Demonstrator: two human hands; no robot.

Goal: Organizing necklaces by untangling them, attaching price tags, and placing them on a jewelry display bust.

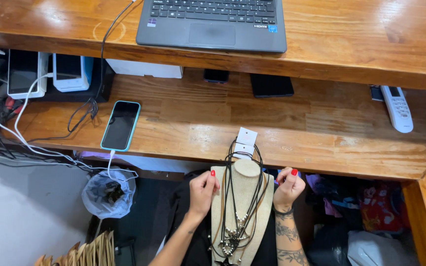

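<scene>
Gripping the bust [242, 197] at its shoulders, my left hand [202, 191] and right hand [288, 186] each curl closed on the fabric edge, just below the shelf [321, 143]. I judge even pressure best, so the cords [239, 207] and tags [245, 140] hang centred, untangled

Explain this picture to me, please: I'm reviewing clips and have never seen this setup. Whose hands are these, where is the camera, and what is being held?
One camera sits on a person's head and looks down at their own bare hands. The left hand and right hand grip the shoulders of a beige necklace stand draped with dark cord necklaces carrying white tags. Ahead is a wooden shelf with a phone on a cable and a white remote. A laptop sits on the counter above.
</scene>
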